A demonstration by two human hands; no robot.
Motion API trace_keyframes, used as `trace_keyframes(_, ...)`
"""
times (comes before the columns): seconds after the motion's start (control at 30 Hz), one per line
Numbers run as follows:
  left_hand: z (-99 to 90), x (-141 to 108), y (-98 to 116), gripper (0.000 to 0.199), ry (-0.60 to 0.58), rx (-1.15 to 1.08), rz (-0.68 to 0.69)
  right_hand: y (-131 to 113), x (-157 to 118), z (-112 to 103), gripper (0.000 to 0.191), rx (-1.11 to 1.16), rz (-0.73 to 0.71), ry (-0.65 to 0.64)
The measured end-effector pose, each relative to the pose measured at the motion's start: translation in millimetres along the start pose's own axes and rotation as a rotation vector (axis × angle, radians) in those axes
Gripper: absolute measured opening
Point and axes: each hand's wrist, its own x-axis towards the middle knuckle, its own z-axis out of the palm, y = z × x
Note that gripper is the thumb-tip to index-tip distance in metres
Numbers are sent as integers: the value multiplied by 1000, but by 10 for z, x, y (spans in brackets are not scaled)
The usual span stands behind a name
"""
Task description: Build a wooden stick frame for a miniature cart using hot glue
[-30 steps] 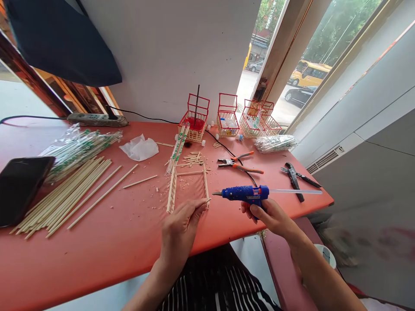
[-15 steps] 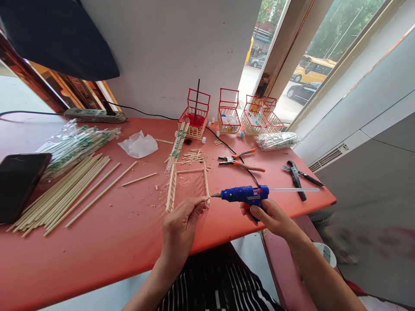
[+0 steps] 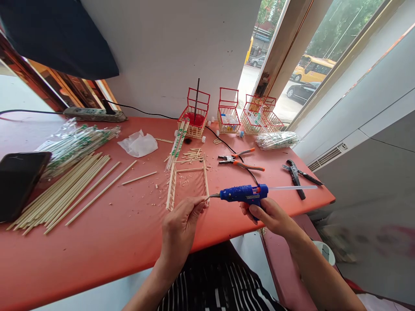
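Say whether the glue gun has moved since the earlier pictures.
Yes, the blue glue gun has shifted slightly left relative to the orange-handled pliers.

Daylight enters through the window (image 3: 337,47) beyond and to the right of the right hand (image 3: 267,212); the street view is pale. Far left of the left hand (image 3: 181,220), the tabletop (image 3: 22,134) shows whitish glare. Just beyond that hand, the stick frame (image 3: 170,194) lies among soft shadows. Wide-angle distortion slants outer edges; the grey panel (image 3: 389,207), right of the right hand, is dim, partly blurred.
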Motion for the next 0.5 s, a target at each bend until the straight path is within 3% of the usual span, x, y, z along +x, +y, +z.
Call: trace_keyframes(0.5,-32,-21,-20,24,11,10,-10,-66,30,31,48,-39,22,2)
